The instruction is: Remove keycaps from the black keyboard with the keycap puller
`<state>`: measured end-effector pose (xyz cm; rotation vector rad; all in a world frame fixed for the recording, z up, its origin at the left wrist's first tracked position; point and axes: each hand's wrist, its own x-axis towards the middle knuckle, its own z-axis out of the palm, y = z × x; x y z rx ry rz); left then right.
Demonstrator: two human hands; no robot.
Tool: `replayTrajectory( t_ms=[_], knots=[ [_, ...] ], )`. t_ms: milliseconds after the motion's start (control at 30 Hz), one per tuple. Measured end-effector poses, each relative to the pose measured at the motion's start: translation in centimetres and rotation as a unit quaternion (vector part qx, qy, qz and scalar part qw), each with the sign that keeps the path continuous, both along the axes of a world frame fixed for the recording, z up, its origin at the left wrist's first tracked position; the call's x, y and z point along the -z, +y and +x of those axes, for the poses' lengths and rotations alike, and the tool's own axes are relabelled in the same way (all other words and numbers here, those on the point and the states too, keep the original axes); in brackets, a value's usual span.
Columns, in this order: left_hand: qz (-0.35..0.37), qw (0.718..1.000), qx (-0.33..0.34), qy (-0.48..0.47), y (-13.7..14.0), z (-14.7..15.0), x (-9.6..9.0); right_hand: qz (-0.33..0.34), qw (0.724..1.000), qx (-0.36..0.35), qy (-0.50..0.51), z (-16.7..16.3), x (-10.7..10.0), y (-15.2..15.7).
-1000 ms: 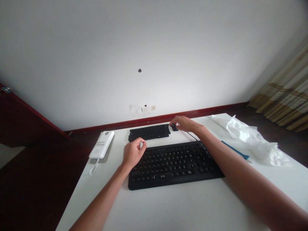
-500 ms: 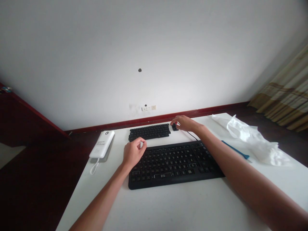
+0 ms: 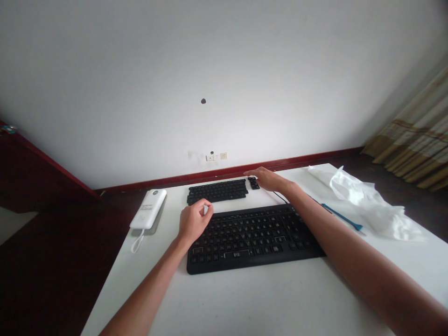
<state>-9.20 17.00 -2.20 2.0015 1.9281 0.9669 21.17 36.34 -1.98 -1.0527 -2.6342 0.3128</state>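
Note:
A black keyboard (image 3: 245,238) lies on the white table, most of its key positions showing bare sockets without keycaps. My left hand (image 3: 196,218) rests at its upper left corner, fingers curled and thumb bent in; whatever they may hold is hidden. Behind the keyboard, loose black keycaps (image 3: 219,191) lie in rows like a keyboard layout. Right of them is a small group of keycaps (image 3: 253,183). My right hand (image 3: 268,178) is over this group's right side, fingers stretched out to the left, with nothing seen in them. My right forearm covers the keyboard's right end.
A white power bank (image 3: 150,209) with a strap loop lies at the table's left edge. Right of my forearm are a blue pry tool (image 3: 343,218) and a crumpled white bag (image 3: 367,200). A black cable (image 3: 281,197) runs behind the keyboard. The wall (image 3: 147,116) stands beyond the table.
My right hand's fingers have straightened and lifted off the small keycap group, which now shows more fully. My left hand has stayed in place.

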Motion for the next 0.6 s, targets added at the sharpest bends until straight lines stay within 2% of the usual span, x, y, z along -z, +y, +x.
replayTrajectory(
  t_ms=[200,600],
  knots=[
    [0.003,1.000,-0.002,0.003,0.04,-0.02,0.08,0.007,1.000,-0.021,0.006,-0.06,0.00,-0.14],
    [0.000,1.000,0.001,0.001,-0.03,-0.09,0.07,0.028,0.999,-0.010,0.021,-0.03,-0.26,0.01]
  ],
)
